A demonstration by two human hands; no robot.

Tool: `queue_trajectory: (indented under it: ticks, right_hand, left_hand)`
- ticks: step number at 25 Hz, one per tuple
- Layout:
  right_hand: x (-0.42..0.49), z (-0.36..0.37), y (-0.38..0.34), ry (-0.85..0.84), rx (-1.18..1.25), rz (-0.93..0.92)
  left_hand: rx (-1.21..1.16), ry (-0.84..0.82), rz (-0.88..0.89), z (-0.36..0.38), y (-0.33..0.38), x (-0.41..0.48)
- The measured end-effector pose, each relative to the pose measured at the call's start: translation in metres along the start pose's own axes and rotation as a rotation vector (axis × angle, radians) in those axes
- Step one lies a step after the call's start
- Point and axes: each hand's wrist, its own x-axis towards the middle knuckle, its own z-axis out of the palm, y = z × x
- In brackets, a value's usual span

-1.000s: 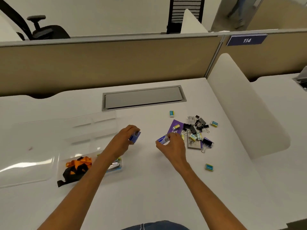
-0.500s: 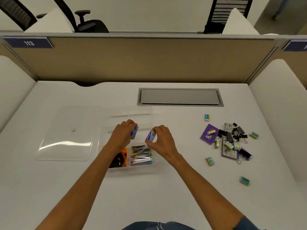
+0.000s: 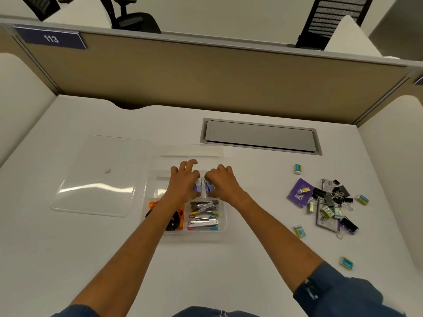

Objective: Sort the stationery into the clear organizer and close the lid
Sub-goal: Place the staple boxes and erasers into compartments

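The clear organizer [image 3: 220, 152] sits mid-desk with its clear lid [image 3: 100, 177] lying flat to its left. My left hand [image 3: 184, 181] and my right hand [image 3: 220, 183] are side by side over a middle compartment, each pinching a small blue-and-white box [image 3: 198, 187] [image 3: 208, 186]; the two boxes almost touch. In the near compartments lie small staplers [image 3: 203, 216] with coloured ends and orange and black items [image 3: 177, 218]. A pile of black binder clips [image 3: 332, 197], a purple box [image 3: 299, 195] and small erasers [image 3: 297, 168] lies on the desk to the right.
A grey cable hatch [image 3: 261, 137] is set in the desk behind the organizer. Beige partitions [image 3: 206, 76] close the back, white dividers stand at both sides. More loose erasers [image 3: 299, 231] [image 3: 346, 263] lie at the near right.
Both hands carried their small boxes from the desk beside the pile leftward over the organizer, then lowered them together into a middle compartment. The view swung left.
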Motion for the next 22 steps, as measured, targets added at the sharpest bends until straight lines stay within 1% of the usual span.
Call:
queue_trajectory:
  ticks: [3,5,7,9,12,14,17,22]
  right_hand:
    - [0.003,0.001,-0.001,-0.023,-0.017,-0.001]
    - [0.002,0.000,0.002,-0.009,0.027,0.019]
    - [-0.003,-0.003,0.010,0.037,0.124,0.043]
    - [-0.012,-0.006,0.020,0.109,0.268,0.068]
    - [-0.031,-0.011,0.033,0.201,0.444,0.138]
    - [-0.048,-0.013,0.043,0.242,0.512,0.204]
    - [-0.074,-0.012,0.065,0.277,0.548,0.301]
    - [-0.129,-0.004,0.115,0.306,0.597,0.470]
  left_hand:
    - [-0.009,-0.016,-0.004,0.001,-0.004,0.003]
    - [-0.079,-0.006,-0.010,0.000,-0.009,0.003]
    - [-0.206,0.038,-0.020,-0.002,-0.010,0.002]
    - [-0.383,0.102,-0.022,-0.005,-0.004,0.002]
    - [-0.645,0.219,0.007,-0.012,0.018,0.004]
    - [-0.730,0.251,0.036,-0.013,0.042,0.008]
    - [-0.764,0.228,0.073,-0.010,0.083,0.015]
    - [-0.740,0.118,0.197,-0.002,0.156,0.025]
